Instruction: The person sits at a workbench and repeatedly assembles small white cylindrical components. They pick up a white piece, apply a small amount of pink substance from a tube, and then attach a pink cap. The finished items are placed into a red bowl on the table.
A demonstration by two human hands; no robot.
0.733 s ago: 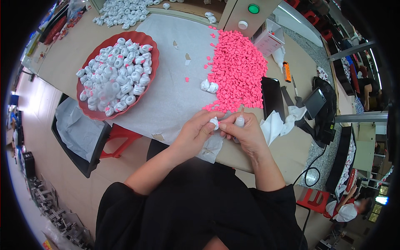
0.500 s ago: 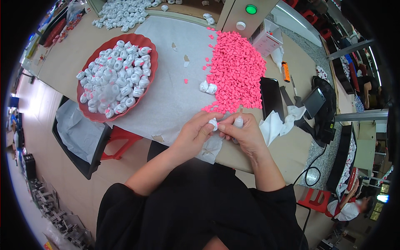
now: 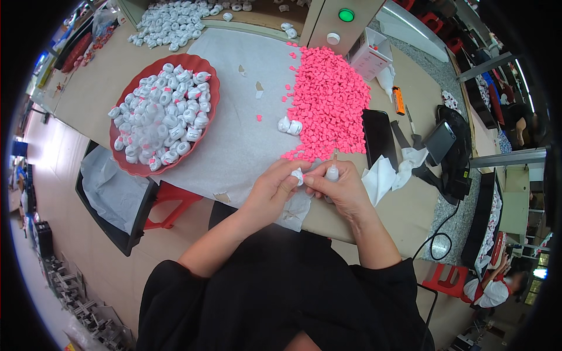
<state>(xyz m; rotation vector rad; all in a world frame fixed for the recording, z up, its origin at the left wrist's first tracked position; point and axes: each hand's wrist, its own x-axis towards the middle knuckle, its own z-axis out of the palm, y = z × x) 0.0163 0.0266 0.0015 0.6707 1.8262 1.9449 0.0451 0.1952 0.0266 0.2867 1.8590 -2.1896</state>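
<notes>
Between the thumb and fingers of my left hand [image 3: 270,190] is a small rounded white piece [image 3: 297,176]. My right hand [image 3: 346,190] has its thumb and fingertip pinched against that piece's right side, where a speck of pink shows. Tucked in the same right hand is a small clear squeeze bottle [image 3: 332,174], its thin needle tip upward. Just beyond both hands spreads a heap of small pink pieces [image 3: 331,99]. Two white pieces [image 3: 290,126] lie at its left edge. A red scalloped tray [image 3: 215,88] at the left holds many white pieces, some with pink bits.
White paper [image 3: 234,117] covers part of the table. More white pieces [image 3: 170,23] lie at the back left. A phone [image 3: 379,137], an orange tube [image 3: 398,100], crumpled tissue [image 3: 379,180] and a white box [image 3: 369,54] stand right. A black bin [image 3: 134,225] is lower left.
The view has shifted slightly. Both hands keep nearly the same hold, the right fingertips still pressed at the white piece.
</notes>
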